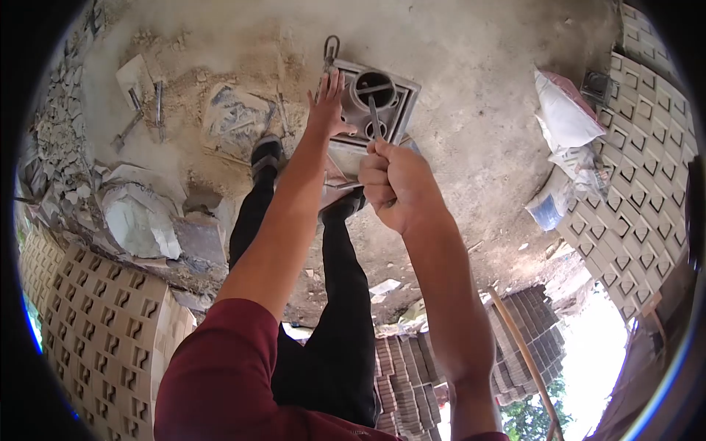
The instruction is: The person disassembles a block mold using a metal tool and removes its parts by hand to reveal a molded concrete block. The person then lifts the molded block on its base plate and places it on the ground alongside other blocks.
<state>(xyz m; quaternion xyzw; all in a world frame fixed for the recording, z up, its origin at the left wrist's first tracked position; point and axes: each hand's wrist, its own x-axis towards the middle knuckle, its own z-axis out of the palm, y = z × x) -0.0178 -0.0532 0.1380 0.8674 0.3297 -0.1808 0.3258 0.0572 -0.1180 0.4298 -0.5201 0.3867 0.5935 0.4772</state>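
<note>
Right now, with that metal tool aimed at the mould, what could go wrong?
Two things, perhaps. The left hand, bare and spread, is at the edge of the metal mould, close to the metal tool gripped in the right hand; a slip might hurt it. Also, the right shoe is close to the mould, so a dropped tool could possibly land on it.

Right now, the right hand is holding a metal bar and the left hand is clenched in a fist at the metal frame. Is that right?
Not quite: the left hand is not clenched. The head view shows it open and spread at the metal frame. The right hand is holding a metal bar, as you said.
</note>
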